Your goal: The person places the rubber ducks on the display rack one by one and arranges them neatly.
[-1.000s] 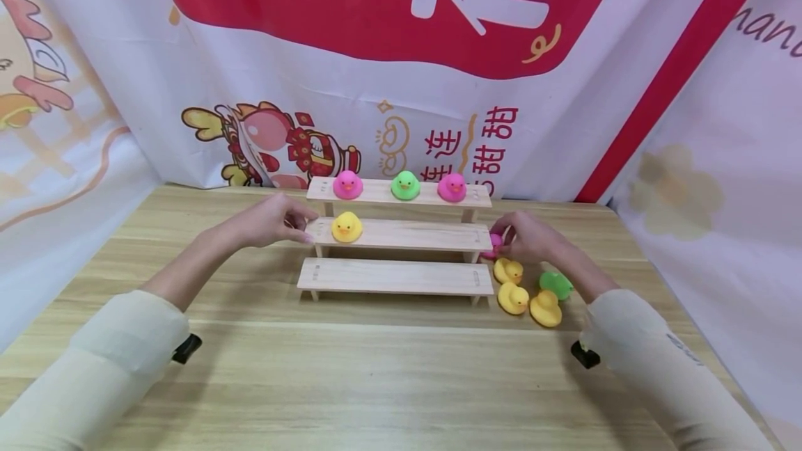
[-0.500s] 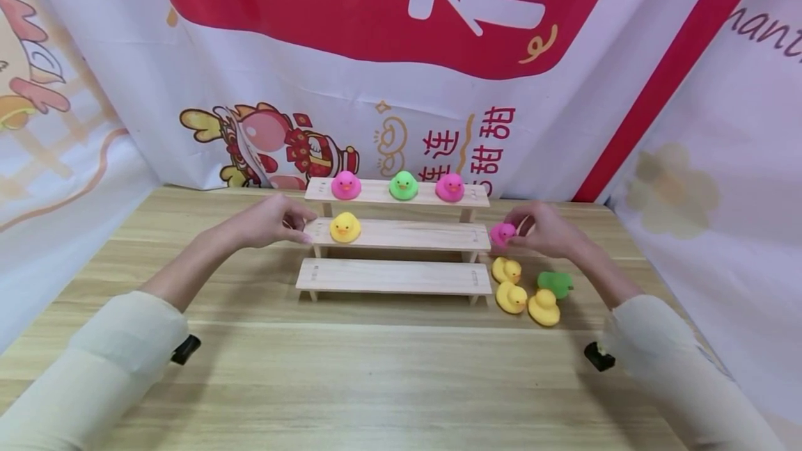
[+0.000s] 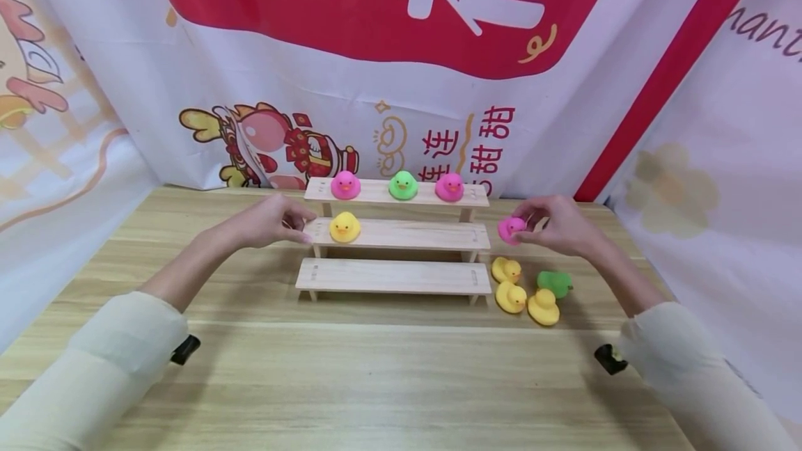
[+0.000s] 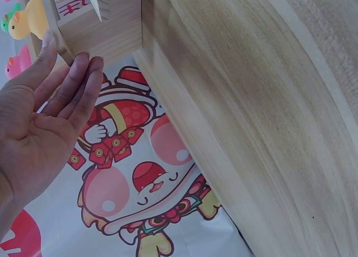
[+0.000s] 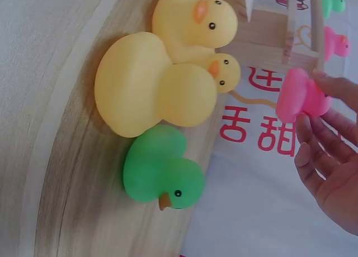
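A small pink rubber duck (image 3: 512, 230) is pinched between the thumb and fingers of my right hand (image 3: 560, 227), just off the right end of the three-tier wooden shelf (image 3: 420, 234). The right wrist view shows this pink duck (image 5: 296, 95) raised off the table. My left hand (image 3: 271, 221) grips the left end of the middle tier, thumb and fingers on either side of the board's edge. Near that hand, a yellow duck (image 3: 345, 227) sits on the middle tier. Along the top tier stand a pink duck (image 3: 346, 186), a green duck (image 3: 403, 186) and another pink duck (image 3: 449, 187).
Right of the shelf, below my right hand, several loose ducks lie on the wooden table (image 3: 388, 381): yellow ducks (image 3: 544, 307) and a green duck (image 3: 554, 284), which lies tipped over. A printed cloth (image 3: 351, 82) hangs behind the shelf.
My right hand has lifted the pink duck from beside the shelf's right end and shifted it slightly up and right. My left hand has stayed at the middle tier.
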{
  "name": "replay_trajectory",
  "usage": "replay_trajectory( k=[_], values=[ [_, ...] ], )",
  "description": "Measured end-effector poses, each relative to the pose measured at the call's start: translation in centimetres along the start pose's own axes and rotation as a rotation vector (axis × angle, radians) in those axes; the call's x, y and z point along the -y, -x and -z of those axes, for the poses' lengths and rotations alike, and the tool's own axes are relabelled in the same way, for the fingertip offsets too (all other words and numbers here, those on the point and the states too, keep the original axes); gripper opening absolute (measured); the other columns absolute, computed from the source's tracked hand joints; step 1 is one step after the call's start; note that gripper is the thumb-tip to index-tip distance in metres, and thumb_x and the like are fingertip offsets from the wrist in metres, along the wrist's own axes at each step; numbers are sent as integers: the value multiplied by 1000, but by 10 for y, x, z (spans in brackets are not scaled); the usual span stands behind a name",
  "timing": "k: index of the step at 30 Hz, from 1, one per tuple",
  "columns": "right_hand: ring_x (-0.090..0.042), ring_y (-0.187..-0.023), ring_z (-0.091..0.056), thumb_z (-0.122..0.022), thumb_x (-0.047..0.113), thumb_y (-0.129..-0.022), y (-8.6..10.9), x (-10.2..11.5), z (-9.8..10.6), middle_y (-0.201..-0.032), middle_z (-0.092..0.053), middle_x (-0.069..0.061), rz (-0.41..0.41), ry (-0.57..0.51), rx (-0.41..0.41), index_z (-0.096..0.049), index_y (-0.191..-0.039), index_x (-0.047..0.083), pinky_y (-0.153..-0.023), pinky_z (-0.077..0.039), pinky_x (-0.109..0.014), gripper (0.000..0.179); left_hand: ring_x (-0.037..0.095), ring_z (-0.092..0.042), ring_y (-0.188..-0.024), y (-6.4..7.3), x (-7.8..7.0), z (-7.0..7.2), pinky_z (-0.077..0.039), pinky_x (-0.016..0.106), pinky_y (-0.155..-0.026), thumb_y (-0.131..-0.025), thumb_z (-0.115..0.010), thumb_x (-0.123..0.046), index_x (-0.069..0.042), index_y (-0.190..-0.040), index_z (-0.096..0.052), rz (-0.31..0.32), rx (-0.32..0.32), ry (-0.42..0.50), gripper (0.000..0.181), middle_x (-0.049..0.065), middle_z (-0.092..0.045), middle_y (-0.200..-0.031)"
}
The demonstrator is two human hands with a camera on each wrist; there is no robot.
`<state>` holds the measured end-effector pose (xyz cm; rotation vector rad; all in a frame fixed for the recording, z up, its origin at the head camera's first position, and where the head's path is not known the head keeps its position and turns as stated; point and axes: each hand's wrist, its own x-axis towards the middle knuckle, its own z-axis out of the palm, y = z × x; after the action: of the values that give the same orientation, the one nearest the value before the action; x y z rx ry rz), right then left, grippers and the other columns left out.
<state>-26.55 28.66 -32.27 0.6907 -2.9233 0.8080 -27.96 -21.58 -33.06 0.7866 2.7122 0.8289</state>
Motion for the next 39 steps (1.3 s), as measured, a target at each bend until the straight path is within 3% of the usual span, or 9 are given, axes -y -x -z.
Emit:
replay_trajectory(
  k=[8, 17, 29, 39],
  values=[
    [-21, -85, -64, -87, 16, -85, 4, 10, 3, -95, -73, -5, 52, -47, 16, -77, -106, 4, -72, -56, -30, 27, 15, -57, -73, 0, 3, -1, -49, 26, -64, -88, -83, -7, 15, -121, -69, -35, -15, 8, 42, 4, -70, -79],
    [-20, -78, -61, -89, 17, -84, 1, 22, -4, -87, -70, -1, 133, -124, 7, -79, -102, 8, -66, -54, -29, 23, 17, -56, -72, -1, 6, -2, -48, 25, -63, -88, -82, -6, 15, -122, -68, -20, -11, 19, 43, 4, -69, -78],
    [-20, -83, -62, -87, 16, -85, -16, 43, -17, -92, -71, -1, 185, -165, 74, -78, -107, 6, -71, -54, -29, 26, 17, -57, -76, -1, 5, -2, -50, 27, -66, -89, -83, -8, 14, -123, -68, 0, -7, 19, 43, 4, -71, -81],
    [-20, -81, -62, -89, 16, -84, -31, 63, -33, -91, -71, -1, 221, -209, 68, -79, -109, 7, -70, -55, -31, 28, 17, -59, -76, -2, 5, -2, -51, 26, -66, -88, -83, -8, 13, -122, -69, -3, -14, 21, 43, 4, -71, -81]
  ],
)
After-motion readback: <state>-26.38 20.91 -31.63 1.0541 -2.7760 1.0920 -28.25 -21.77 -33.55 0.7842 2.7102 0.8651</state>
